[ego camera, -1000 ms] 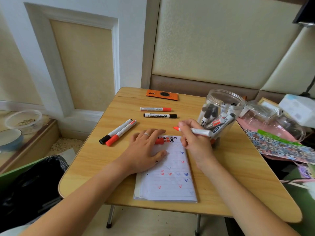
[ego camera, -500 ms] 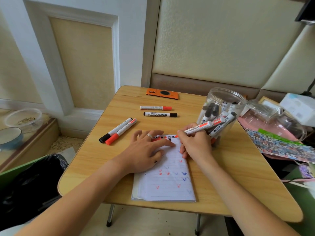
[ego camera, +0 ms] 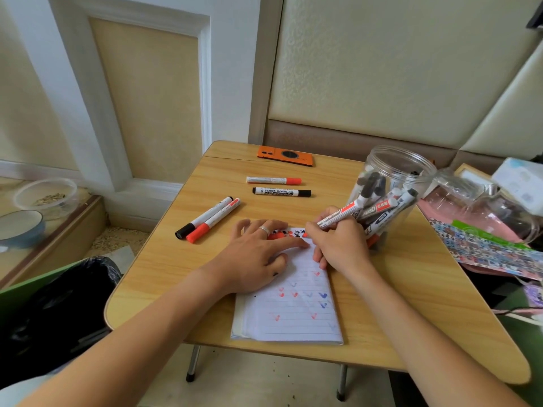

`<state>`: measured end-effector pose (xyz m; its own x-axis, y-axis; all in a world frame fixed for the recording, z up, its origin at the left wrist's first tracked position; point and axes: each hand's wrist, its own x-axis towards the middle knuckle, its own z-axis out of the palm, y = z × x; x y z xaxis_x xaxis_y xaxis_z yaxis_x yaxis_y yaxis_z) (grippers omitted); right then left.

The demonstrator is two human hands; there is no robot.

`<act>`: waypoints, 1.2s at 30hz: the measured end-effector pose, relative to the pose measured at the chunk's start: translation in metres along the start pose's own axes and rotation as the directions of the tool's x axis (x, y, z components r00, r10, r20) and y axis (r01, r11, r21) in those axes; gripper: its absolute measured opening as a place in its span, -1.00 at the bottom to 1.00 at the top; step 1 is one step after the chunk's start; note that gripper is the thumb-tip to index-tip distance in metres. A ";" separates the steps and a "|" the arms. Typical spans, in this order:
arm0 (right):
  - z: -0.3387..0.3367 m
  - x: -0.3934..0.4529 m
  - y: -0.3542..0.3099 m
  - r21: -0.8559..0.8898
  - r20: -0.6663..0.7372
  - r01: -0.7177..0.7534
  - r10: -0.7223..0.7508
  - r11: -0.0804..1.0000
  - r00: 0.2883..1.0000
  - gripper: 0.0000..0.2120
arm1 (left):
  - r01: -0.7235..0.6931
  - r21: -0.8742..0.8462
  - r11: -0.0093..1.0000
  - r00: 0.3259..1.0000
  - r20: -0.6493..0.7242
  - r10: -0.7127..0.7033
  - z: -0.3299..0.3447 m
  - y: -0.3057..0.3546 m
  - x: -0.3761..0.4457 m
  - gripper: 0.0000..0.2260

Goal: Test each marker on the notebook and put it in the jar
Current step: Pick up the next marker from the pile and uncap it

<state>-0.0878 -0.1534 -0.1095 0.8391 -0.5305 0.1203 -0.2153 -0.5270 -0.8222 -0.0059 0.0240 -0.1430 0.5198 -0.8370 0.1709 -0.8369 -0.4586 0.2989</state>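
Your right hand (ego camera: 338,245) grips a red marker (ego camera: 340,214), its fingers curled round the white barrel just above the tip. The marker slants up and to the right, black print running along the barrel, a red band near its far end, and its red tip touches the top edge of the notebook (ego camera: 291,315). Your left hand (ego camera: 255,257) lies flat on the upper left of the page, fingers straight and spread, a ring on one of them, pressing the paper down. A red cap (ego camera: 276,236) shows just beyond those fingers.

The notebook is lined white paper, lying on the near middle of the bench (ego camera: 164,259), with red and blue tick marks scattered down the page and small black and red marks along the top. The clear plastic jar (ego camera: 393,171) stands open just right of your right hand, with several white markers leaning inside it.

Four more markers lie capped on the bench: a black one (ego camera: 202,218) and a red one (ego camera: 213,221) side by side to the left, and another red one (ego camera: 273,180) and black one (ego camera: 282,192) farther back. An orange phone (ego camera: 285,155) lies near the far edge.
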 end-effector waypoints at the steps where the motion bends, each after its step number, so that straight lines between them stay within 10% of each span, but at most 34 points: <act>1: 0.000 0.000 -0.001 -0.005 0.009 -0.006 0.006 1.000 1.000 -0.85 | 0.000 0.000 1.000 1.000 -0.001 0.000 0.000 0.000 0.000 -0.61; 36: 0.004 -0.003 -0.008 -0.036 -0.044 -0.068 0.066 0.997 0.997 -0.69 | -0.002 -0.013 1.000 1.000 -0.006 0.002 0.000 0.000 0.000 -0.60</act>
<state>-0.0863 -0.1451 -0.1057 0.8005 -0.5926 0.0899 -0.2893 -0.5133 -0.8080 -0.0064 0.0243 -0.1428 0.5191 -0.8362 0.1769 -0.8357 -0.4532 0.3103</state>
